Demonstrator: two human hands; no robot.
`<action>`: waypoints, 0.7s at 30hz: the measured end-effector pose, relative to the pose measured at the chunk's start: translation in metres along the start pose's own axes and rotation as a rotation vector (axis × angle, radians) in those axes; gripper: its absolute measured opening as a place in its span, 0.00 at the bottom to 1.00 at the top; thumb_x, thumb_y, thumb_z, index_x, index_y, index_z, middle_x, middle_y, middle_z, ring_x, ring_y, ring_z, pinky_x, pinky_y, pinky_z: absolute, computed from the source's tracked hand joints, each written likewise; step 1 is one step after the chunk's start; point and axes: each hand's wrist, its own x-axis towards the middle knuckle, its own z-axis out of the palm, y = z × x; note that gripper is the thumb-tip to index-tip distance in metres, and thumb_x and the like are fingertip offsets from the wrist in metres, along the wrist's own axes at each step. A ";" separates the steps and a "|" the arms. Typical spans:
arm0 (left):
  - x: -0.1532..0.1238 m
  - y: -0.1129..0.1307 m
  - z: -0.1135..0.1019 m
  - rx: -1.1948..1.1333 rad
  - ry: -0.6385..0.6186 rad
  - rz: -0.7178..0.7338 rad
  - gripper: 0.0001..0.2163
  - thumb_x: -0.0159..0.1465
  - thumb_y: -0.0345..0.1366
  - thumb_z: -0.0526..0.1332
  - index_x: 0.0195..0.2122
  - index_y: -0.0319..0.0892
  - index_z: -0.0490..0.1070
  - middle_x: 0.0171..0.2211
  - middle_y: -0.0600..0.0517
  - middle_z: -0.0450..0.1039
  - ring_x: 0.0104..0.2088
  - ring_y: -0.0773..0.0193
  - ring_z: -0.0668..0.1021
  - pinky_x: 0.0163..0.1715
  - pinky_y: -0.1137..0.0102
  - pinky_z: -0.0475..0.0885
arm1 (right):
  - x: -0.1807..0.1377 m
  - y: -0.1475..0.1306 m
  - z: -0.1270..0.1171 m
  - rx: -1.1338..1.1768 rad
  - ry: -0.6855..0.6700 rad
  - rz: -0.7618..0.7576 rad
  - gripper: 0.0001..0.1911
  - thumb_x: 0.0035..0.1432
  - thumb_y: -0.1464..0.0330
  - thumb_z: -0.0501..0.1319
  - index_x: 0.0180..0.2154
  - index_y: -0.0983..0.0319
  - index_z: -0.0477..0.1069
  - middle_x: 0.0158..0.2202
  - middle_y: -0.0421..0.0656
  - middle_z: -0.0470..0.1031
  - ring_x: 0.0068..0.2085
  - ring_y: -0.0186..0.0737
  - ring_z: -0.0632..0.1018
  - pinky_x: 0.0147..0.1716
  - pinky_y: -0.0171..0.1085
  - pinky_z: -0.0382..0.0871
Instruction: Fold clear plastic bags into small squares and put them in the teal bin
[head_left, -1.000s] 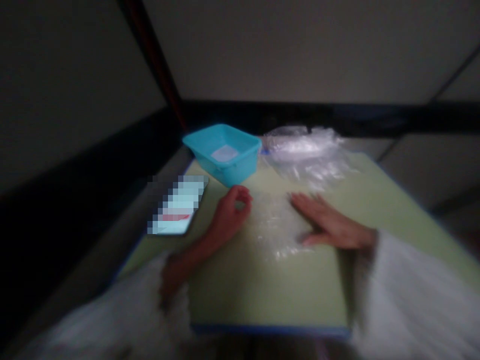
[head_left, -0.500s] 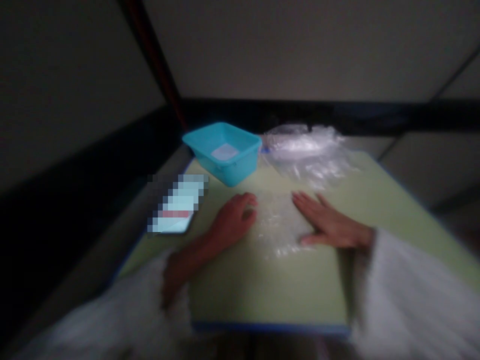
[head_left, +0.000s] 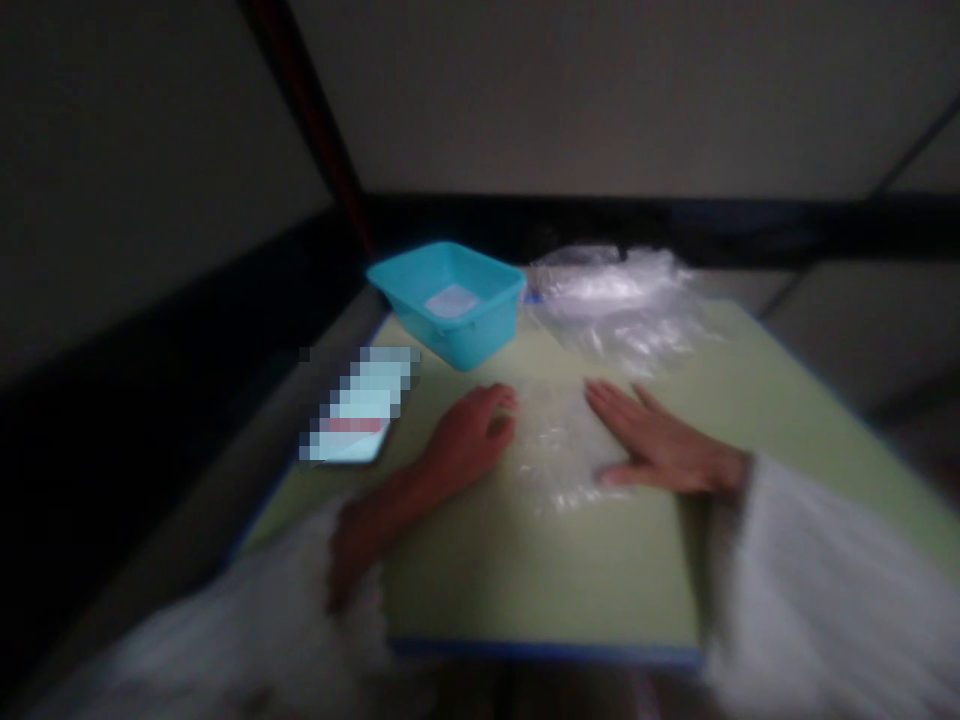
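We are looking at a clear plastic piece (head_left: 559,450), thin and crinkled with small bright glints, which is lying on the bench (head_left: 540,590) between our two hands. Its outline is blurring into the pale green top, so we are not making out every edge.

On its right side, our right hand (head_left: 664,440) is resting palm down, and its fingers (head_left: 616,408) are stretching out straight, with the thumb standing well apart from them. The index finger and thumb are lying along the right margin of the plastic, appearing to touch it. On the opposite side, our left hand (head_left: 466,445) is sitting just beside the left margin. Its fingers (head_left: 491,396) are curving over toward the thumb, leaving a small gap in the curl; the tips are reaching the plastic's edge, but we cannot tell whether they are pinching it.

Farther out, beyond the left hand, a turquoise basket (head_left: 484,342) is standing upright near the far left corner, and a white piece (head_left: 452,300) is lying inside on its bottom. To the right of that basket, a heap of clear plastic (head_left: 626,310) is spreading over the far side of the bench. To the left of our left hand, a device with a lit, pixelated screen (head_left: 364,415) is lying near the left edge. Loose white sleeves (head_left: 817,580) are covering our forearms, and a blue border (head_left: 540,652) is running along the bench's near edge.
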 end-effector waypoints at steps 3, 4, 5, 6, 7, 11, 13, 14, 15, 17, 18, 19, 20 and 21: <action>0.000 -0.001 0.000 0.005 0.005 0.005 0.09 0.57 0.27 0.55 0.39 0.40 0.68 0.40 0.48 0.73 0.42 0.60 0.76 0.46 0.63 0.70 | 0.000 0.000 -0.001 0.018 0.032 -0.005 0.51 0.55 0.41 0.47 0.66 0.66 0.32 0.66 0.59 0.38 0.66 0.57 0.45 0.60 0.61 0.40; 0.000 -0.001 0.000 0.006 0.008 0.006 0.09 0.57 0.28 0.55 0.39 0.40 0.68 0.40 0.48 0.73 0.42 0.60 0.76 0.46 0.63 0.70 | 0.000 -0.001 -0.002 0.025 0.057 -0.004 0.50 0.56 0.41 0.46 0.66 0.66 0.32 0.66 0.59 0.38 0.66 0.57 0.45 0.60 0.61 0.41; -0.001 0.000 0.001 0.008 0.014 0.006 0.09 0.57 0.28 0.54 0.39 0.40 0.68 0.40 0.48 0.73 0.42 0.59 0.76 0.46 0.62 0.70 | 0.001 -0.004 -0.002 0.033 0.090 0.000 0.48 0.58 0.42 0.45 0.66 0.65 0.32 0.66 0.58 0.38 0.66 0.56 0.45 0.60 0.60 0.42; -0.001 0.000 0.002 0.013 0.021 0.005 0.10 0.57 0.29 0.54 0.40 0.40 0.68 0.41 0.48 0.73 0.43 0.59 0.75 0.47 0.62 0.70 | 0.002 -0.007 -0.003 0.038 0.125 0.007 0.46 0.59 0.44 0.43 0.66 0.65 0.32 0.67 0.58 0.39 0.66 0.55 0.45 0.60 0.60 0.43; -0.002 0.001 0.003 0.019 0.026 0.010 0.11 0.57 0.29 0.55 0.41 0.40 0.68 0.42 0.47 0.73 0.44 0.58 0.75 0.48 0.61 0.70 | 0.003 -0.012 -0.002 0.040 0.162 0.016 0.43 0.61 0.45 0.42 0.66 0.65 0.33 0.67 0.58 0.39 0.66 0.53 0.46 0.60 0.59 0.44; -0.005 0.009 0.011 0.066 -0.001 0.144 0.20 0.57 0.36 0.58 0.50 0.35 0.65 0.54 0.40 0.67 0.55 0.54 0.69 0.56 0.60 0.64 | 0.012 -0.034 0.004 -0.005 0.245 0.036 0.40 0.63 0.48 0.41 0.66 0.66 0.38 0.66 0.58 0.45 0.66 0.51 0.49 0.61 0.57 0.47; -0.006 0.013 0.016 0.119 -0.053 0.255 0.25 0.60 0.42 0.58 0.55 0.32 0.61 0.60 0.37 0.60 0.61 0.53 0.63 0.60 0.60 0.59 | 0.016 -0.041 0.008 -0.037 0.256 0.038 0.40 0.63 0.48 0.42 0.66 0.69 0.41 0.65 0.59 0.47 0.66 0.51 0.50 0.61 0.55 0.48; -0.006 0.015 0.018 0.156 -0.085 0.301 0.28 0.61 0.45 0.57 0.57 0.31 0.59 0.61 0.36 0.56 0.62 0.52 0.60 0.61 0.60 0.56 | 0.017 -0.042 0.011 -0.050 0.258 0.038 0.40 0.63 0.48 0.42 0.65 0.70 0.42 0.65 0.59 0.47 0.65 0.52 0.51 0.61 0.54 0.48; -0.006 0.016 0.020 0.194 -0.119 0.335 0.30 0.61 0.48 0.55 0.59 0.29 0.57 0.63 0.36 0.54 0.64 0.52 0.57 0.63 0.60 0.54 | 0.018 -0.043 0.013 -0.061 0.260 0.039 0.40 0.63 0.48 0.41 0.65 0.71 0.43 0.65 0.60 0.48 0.65 0.52 0.51 0.61 0.54 0.48; -0.006 0.018 0.022 0.265 -0.188 0.364 0.35 0.62 0.51 0.53 0.61 0.27 0.53 0.64 0.35 0.49 0.65 0.51 0.53 0.64 0.59 0.49 | 0.019 -0.041 0.016 -0.078 0.251 0.040 0.41 0.63 0.48 0.40 0.65 0.73 0.45 0.65 0.60 0.49 0.65 0.52 0.51 0.61 0.53 0.48; -0.006 0.018 0.023 0.293 -0.220 0.362 0.36 0.62 0.52 0.52 0.62 0.26 0.51 0.64 0.34 0.48 0.66 0.51 0.51 0.64 0.59 0.48 | 0.019 -0.040 0.017 -0.083 0.244 0.039 0.41 0.63 0.47 0.40 0.64 0.73 0.45 0.65 0.60 0.49 0.65 0.52 0.52 0.62 0.52 0.48; -0.007 0.017 0.023 0.316 -0.247 0.357 0.37 0.62 0.53 0.52 0.62 0.26 0.49 0.65 0.34 0.46 0.66 0.51 0.50 0.64 0.58 0.47 | 0.019 -0.038 0.018 -0.087 0.239 0.039 0.42 0.63 0.47 0.39 0.64 0.73 0.45 0.65 0.60 0.49 0.65 0.52 0.52 0.62 0.52 0.47; -0.007 0.017 0.022 0.335 -0.267 0.349 0.38 0.62 0.54 0.51 0.63 0.26 0.48 0.65 0.34 0.45 0.66 0.51 0.49 0.64 0.58 0.47 | 0.019 -0.037 0.019 -0.089 0.236 0.039 0.42 0.63 0.46 0.39 0.65 0.73 0.45 0.65 0.60 0.48 0.65 0.51 0.52 0.62 0.52 0.47; -0.007 0.017 0.022 0.353 -0.281 0.339 0.38 0.62 0.55 0.51 0.63 0.26 0.48 0.65 0.34 0.45 0.66 0.50 0.49 0.64 0.58 0.47 | 0.018 -0.036 0.020 -0.090 0.235 0.040 0.43 0.62 0.46 0.39 0.65 0.72 0.45 0.65 0.60 0.48 0.65 0.52 0.52 0.62 0.52 0.47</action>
